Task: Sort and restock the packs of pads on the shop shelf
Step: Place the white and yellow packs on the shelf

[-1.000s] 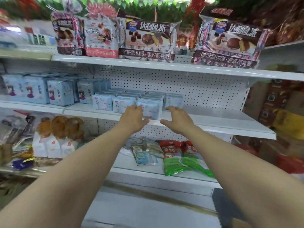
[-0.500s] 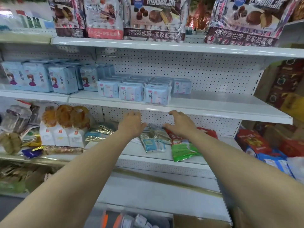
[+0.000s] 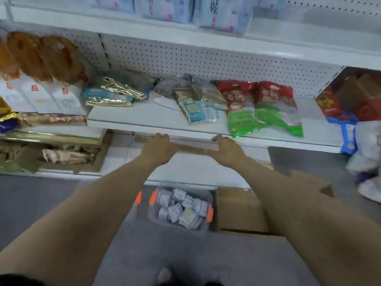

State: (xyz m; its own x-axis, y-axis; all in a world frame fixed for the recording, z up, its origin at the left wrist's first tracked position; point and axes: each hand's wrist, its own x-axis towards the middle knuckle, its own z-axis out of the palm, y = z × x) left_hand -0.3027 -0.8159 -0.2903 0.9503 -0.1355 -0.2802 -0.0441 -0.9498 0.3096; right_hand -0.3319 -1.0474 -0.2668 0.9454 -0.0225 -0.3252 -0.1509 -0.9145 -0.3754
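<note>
Light blue packs of pads (image 3: 223, 14) stand in a row on the white upper shelf (image 3: 288, 32) at the top of the view. On the grey floor below sits a clear plastic bin (image 3: 151, 212) with orange latches, holding several small white packs of pads (image 3: 181, 207). My left hand (image 3: 157, 149) and my right hand (image 3: 227, 150) hang in the air below the front edge of the lower shelf (image 3: 144, 118), a hand's width apart. Both hands have loosely bent fingers and hold nothing.
The lower shelf carries red and green snack bags (image 3: 261, 106), a blue and white bag (image 3: 194, 111) and gold foil packs (image 3: 115, 91). Bread bags (image 3: 49, 58) stand at the left. A cardboard box (image 3: 243, 211) sits right of the bin.
My view has tilted down from the pad shelf to the floor. Both hands have dropped from the pad packs to below the lower shelf's edge, and the bin of packs has come into view.
</note>
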